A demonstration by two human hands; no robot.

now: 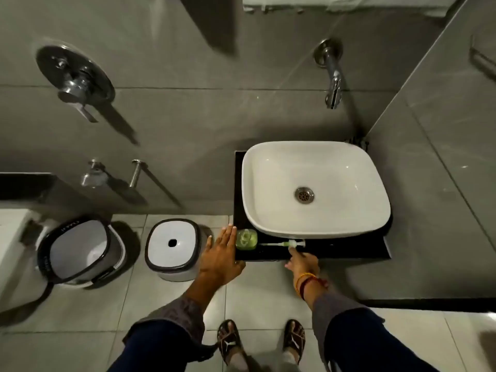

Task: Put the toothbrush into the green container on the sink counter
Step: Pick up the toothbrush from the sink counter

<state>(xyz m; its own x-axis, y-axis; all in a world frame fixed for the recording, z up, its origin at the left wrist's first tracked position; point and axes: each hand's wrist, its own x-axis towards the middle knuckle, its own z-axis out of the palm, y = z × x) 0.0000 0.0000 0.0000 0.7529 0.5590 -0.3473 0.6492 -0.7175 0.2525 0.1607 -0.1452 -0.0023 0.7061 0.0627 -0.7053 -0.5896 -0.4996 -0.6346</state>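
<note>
A white and green toothbrush (pixel 281 244) lies flat on the black sink counter (pixel 335 252), in front of the white basin (pixel 314 186). Its left end nearly reaches the green container (pixel 246 239), which stands at the counter's front left corner. My right hand (pixel 302 261) reaches over the counter's front edge, one fingertip touching or nearly touching the toothbrush's right end; it holds nothing. My left hand (pixel 221 255) is flat with fingers extended, resting at the counter's left front corner just left of the green container.
A wall tap (pixel 331 73) hangs above the basin. On the tiled floor to the left stand a small white stool (pixel 173 248) with a hole and a white bucket (pixel 77 253). A grey wall closes in the right side. My sandalled feet (pixel 260 342) are below.
</note>
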